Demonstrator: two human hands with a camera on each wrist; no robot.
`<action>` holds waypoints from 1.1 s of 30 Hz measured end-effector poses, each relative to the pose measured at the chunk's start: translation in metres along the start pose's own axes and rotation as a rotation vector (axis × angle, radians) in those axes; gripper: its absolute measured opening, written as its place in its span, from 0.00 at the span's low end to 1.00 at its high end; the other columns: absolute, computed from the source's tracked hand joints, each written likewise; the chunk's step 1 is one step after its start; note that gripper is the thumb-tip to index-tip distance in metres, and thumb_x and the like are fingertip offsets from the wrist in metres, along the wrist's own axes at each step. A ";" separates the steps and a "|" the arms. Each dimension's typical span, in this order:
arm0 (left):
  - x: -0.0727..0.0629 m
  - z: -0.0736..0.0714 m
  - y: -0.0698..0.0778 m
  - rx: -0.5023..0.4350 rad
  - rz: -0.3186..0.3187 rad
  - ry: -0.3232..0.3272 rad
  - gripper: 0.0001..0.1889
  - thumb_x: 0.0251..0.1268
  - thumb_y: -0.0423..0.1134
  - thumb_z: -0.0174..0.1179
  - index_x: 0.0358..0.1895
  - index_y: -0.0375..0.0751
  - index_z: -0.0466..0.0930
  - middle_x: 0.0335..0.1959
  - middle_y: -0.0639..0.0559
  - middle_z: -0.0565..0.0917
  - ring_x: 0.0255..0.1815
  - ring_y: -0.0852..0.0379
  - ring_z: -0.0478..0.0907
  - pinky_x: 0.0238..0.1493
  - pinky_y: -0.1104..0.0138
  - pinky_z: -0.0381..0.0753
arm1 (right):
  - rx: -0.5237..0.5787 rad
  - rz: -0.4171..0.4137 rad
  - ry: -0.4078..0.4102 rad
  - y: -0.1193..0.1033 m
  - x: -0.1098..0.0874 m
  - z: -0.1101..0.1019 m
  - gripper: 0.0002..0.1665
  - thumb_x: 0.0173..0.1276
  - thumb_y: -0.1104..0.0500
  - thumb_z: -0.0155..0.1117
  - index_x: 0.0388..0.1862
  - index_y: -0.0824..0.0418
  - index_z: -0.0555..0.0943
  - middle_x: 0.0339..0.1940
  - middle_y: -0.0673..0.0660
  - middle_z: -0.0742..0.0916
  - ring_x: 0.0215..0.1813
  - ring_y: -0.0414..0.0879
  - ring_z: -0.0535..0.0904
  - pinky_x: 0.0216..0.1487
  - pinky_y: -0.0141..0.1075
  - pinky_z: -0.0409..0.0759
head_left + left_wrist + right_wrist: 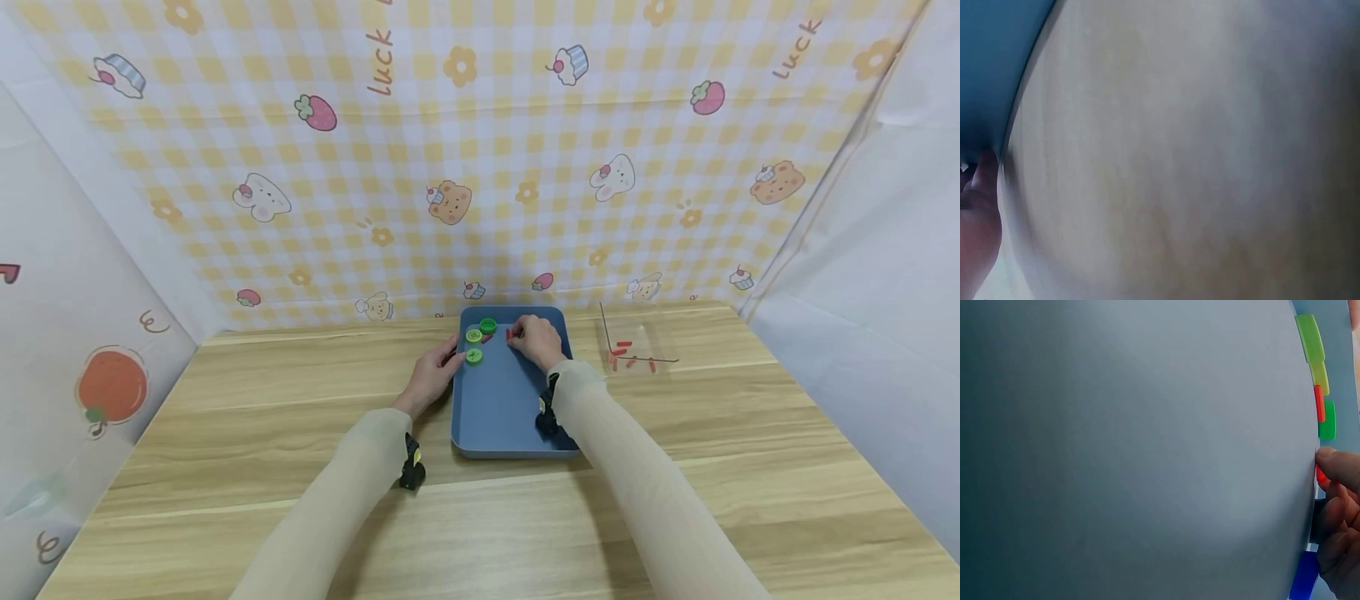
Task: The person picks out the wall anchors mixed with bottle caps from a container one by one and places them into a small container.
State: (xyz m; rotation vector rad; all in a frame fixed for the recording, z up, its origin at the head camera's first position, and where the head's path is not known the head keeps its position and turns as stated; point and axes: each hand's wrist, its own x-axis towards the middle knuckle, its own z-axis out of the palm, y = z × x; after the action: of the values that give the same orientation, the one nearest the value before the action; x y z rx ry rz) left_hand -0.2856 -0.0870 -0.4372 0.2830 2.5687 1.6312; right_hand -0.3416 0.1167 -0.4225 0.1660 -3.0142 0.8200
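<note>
Over the far part of the blue-grey tray (502, 417), my right hand (537, 340) pinches a small red stick (1320, 475) with thumb and fingertips. Another red stick (487, 338) lies to its left, among three round cap-like pieces: a bright green one (488, 326), a yellow-green one (474, 336) and a light green one (474, 357). My left hand (433, 375) holds the tray's left rim, the thumb at the edge. In the left wrist view only part of this hand shows, against the tray wall. A blue piece (1304, 575) appears below my right hand in the right wrist view.
Right of the tray, a clear box (651, 333) with several red sticks stands on the wooden table (300, 400). A checked, patterned cloth (495, 142) hangs behind the table, and white sheets (870, 208) flank it.
</note>
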 end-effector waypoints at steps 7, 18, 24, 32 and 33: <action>0.001 0.001 -0.001 0.005 -0.007 0.008 0.26 0.73 0.38 0.48 0.71 0.36 0.57 0.72 0.46 0.60 0.73 0.49 0.56 0.72 0.58 0.58 | 0.033 -0.027 -0.009 0.002 -0.003 -0.002 0.07 0.60 0.58 0.68 0.31 0.61 0.82 0.31 0.57 0.85 0.31 0.48 0.78 0.35 0.39 0.77; -0.001 0.002 -0.004 -0.012 0.023 0.015 0.26 0.73 0.38 0.48 0.70 0.35 0.58 0.72 0.44 0.60 0.73 0.46 0.56 0.72 0.56 0.58 | 0.261 -0.027 0.023 0.011 -0.006 -0.008 0.08 0.61 0.59 0.67 0.34 0.64 0.83 0.25 0.57 0.85 0.23 0.42 0.76 0.24 0.30 0.73; -0.002 0.001 -0.004 -0.002 0.046 0.024 0.27 0.72 0.42 0.49 0.70 0.36 0.58 0.72 0.44 0.61 0.72 0.46 0.56 0.71 0.56 0.59 | 0.285 -0.045 0.069 0.010 -0.007 -0.013 0.09 0.61 0.58 0.67 0.33 0.64 0.82 0.23 0.55 0.84 0.23 0.40 0.73 0.26 0.29 0.72; 0.001 0.001 0.000 0.009 -0.004 0.015 0.26 0.73 0.37 0.48 0.71 0.36 0.57 0.72 0.45 0.60 0.73 0.47 0.56 0.71 0.57 0.59 | 0.394 -0.052 0.092 0.003 -0.008 -0.022 0.10 0.62 0.59 0.66 0.35 0.67 0.82 0.20 0.51 0.79 0.21 0.39 0.69 0.25 0.28 0.70; 0.001 0.001 0.000 0.010 -0.006 0.016 0.26 0.73 0.38 0.48 0.71 0.37 0.57 0.72 0.45 0.60 0.73 0.47 0.56 0.71 0.57 0.59 | 0.403 -0.045 0.092 0.002 -0.008 -0.023 0.10 0.62 0.59 0.66 0.35 0.66 0.81 0.20 0.51 0.78 0.21 0.39 0.69 0.25 0.28 0.69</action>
State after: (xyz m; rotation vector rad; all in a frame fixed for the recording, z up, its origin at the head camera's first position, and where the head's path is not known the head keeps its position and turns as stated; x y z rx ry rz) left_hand -0.2862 -0.0861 -0.4376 0.2635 2.5871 1.6255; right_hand -0.3340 0.1307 -0.4041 0.1919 -2.7137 1.3779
